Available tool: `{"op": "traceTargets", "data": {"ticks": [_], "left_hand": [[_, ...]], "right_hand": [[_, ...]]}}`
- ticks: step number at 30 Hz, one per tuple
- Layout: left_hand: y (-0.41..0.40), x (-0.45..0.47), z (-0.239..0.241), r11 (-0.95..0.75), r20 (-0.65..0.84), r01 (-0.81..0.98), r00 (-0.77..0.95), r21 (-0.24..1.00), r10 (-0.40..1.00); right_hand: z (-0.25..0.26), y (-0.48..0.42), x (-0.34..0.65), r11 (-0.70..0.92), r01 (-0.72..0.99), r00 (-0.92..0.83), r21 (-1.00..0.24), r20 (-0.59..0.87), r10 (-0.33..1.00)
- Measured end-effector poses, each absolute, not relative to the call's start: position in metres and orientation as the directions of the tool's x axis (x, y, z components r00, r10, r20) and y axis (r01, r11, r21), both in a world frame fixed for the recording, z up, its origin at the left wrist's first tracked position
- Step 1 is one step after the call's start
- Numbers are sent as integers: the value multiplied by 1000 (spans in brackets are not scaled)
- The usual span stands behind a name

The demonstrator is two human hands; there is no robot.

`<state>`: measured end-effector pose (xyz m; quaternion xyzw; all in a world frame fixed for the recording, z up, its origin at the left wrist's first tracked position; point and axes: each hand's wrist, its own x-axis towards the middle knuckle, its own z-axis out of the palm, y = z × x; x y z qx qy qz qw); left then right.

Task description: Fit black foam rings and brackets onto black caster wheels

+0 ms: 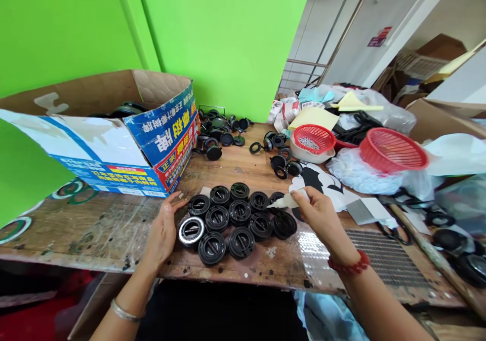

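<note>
Several round black plastic parts (240, 212) stand in a close cluster on the wooden table, each with a bar across its middle. One part at the left (191, 230) has a white ring on top. In my right hand (316, 210) is a small white squeeze bottle (288, 200), tilted with its thin nozzle pointing left over a part in the cluster's back right. My left hand (165, 229) rests at the cluster's left edge, fingers stretched out beside the nearest part and holding nothing.
A blue cardboard box (152, 148) stands at the back left. Several black round pieces (220, 128) lie behind the cluster. Red baskets (393, 148), scissors (398, 229), a wooden stick (429, 255) and a clear dotted sheet (315, 250) occupy the right side.
</note>
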<state>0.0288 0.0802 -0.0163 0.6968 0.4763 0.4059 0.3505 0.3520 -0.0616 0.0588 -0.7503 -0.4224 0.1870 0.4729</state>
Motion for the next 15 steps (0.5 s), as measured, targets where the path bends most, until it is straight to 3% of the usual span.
{"op": "traceTargets", "data": {"ticks": [7, 15], "left_hand": [[78, 30, -15, -270, 208, 362, 201, 892, 957], [78, 30, -13, -269, 196, 379, 219, 886, 956]], "right_hand": [[58, -49, 347, -243, 671, 539, -701, 235, 809], [63, -45, 347, -235, 765, 481, -600, 289, 828]]}}
